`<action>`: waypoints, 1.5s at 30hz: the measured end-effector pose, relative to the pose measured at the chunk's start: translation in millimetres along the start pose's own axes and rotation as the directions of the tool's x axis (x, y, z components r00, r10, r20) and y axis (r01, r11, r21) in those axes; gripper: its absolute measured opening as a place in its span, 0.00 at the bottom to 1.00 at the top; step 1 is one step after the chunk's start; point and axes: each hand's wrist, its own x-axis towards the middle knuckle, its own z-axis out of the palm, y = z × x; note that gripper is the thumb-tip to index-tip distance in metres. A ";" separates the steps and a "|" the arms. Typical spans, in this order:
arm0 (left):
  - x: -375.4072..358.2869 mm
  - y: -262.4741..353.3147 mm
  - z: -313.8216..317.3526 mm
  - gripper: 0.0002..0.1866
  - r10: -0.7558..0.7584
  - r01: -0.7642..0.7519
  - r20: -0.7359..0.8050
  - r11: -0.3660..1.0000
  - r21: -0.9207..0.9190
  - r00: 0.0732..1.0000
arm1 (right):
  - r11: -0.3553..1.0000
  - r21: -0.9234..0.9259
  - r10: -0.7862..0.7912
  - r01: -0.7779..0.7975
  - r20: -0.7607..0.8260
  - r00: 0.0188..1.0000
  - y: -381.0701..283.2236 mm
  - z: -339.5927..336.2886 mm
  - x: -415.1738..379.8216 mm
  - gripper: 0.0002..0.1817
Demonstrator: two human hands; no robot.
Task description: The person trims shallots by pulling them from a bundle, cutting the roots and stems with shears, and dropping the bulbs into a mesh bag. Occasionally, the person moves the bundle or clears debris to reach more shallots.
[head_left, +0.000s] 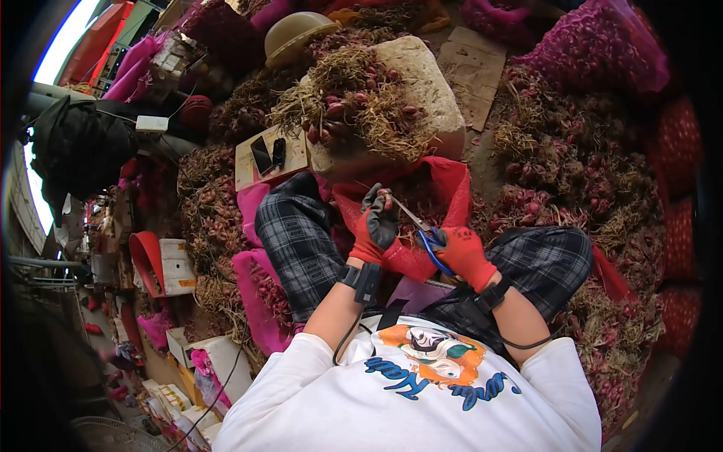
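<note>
My right hand (465,258), in a red and grey work glove, is closed on the blue handles of a pair of scissors (428,241). The blades point up and left, with their tips by the fingers of my left hand (374,227). That hand wears a matching glove and pinches a small shallot (386,193), mostly hidden by the fingers. Below both hands, a red mesh bag (454,188) lies open between my knees with shallots inside. Just beyond it, dried bunches of shallots (339,109) with straw-like tops rest on a pale block (425,71).
A wooden board (248,162) with a phone (261,154) and a small black device lies left of the block. Loose shallot heaps (550,151) spread on both sides. Behind are a tan hard hat (297,34), a cardboard sheet (471,71) and a full pink mesh sack (602,45).
</note>
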 end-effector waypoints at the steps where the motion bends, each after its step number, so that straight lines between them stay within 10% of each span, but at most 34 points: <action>1: -0.5 0.9 2.7 0.17 0.030 -0.028 -0.018 0.994 0.102 0.999 | 1.000 -0.001 -0.023 0.023 -0.048 0.999 3.1 -0.4 -0.7 0.21; 4: -0.9 8.9 17.2 0.18 0.083 -0.084 0.018 0.941 0.328 0.996 | 0.832 0.531 0.130 -0.158 0.091 0.987 -1.2 -11.9 6.7 0.16; 6: -2.6 12.9 26.7 0.21 0.051 -0.099 0.138 0.924 0.369 0.989 | 0.324 0.853 0.189 -0.410 0.366 0.911 -13.3 -32.2 14.1 0.11; 10: -16.6 8.2 52.9 0.23 -0.141 -0.122 0.192 0.399 0.909 0.971 | 0.240 0.936 0.054 -0.259 0.253 0.966 -15.2 -20.3 38.1 0.18; 14: -18.5 2.2 70.0 0.21 -0.063 0.073 -0.038 0.783 0.618 0.997 | 0.083 0.966 0.045 -0.246 0.243 0.969 -2.0 -6.5 44.4 0.17; 19: -12.2 -0.6 33.2 0.16 -0.130 0.119 -0.033 0.741 0.661 0.991 | -0.131 0.982 0.091 -0.138 0.151 0.984 6.1 2.8 42.2 0.19; 28: -8.8 -26.7 7.0 0.04 0.112 -0.116 0.092 0.226 0.967 0.989 | 0.478 0.877 0.005 0.036 -0.044 0.999 -5.7 13.5 40.8 0.12; 31: -14.6 -21.2 29.8 0.06 0.034 0.072 -0.085 0.287 0.955 0.996 | 0.193 0.934 0.052 -0.302 0.297 0.953 -7.0 1.0 35.5 0.11; 34: -19.7 -15.4 46.4 0.09 -0.195 0.300 -0.229 0.590 0.750 0.954 | 0.083 0.963 0.116 -0.256 0.246 0.962 5.5 5.6 38.9 0.11; 37: -26.1 -12.4 57.7 0.10 -0.284 0.183 -0.046 0.481 0.857 0.958 | 0.067 0.973 0.158 -0.221 0.208 0.965 9.9 6.5 41.4 0.12; 40: -21.2 -1.1 41.9 0.13 -0.306 -0.602 0.523 -0.295 0.742 0.795 | 0.191 0.929 0.108 -0.317 0.301 0.947 4.1 -6.2 38.6 0.12; 43: -22.6 0.1 30.4 0.18 -0.189 -0.544 0.514 -0.168 0.822 0.836 | 0.182 0.944 0.062 -0.277 0.270 0.961 1.9 -13.1 35.7 0.14; 45: -21.2 8.5 31.0 0.17 -0.245 -0.457 0.412 -0.165 0.874 0.878 | 0.459 0.886 0.078 -0.063 0.030 0.997 19.0 10.4 43.0 0.16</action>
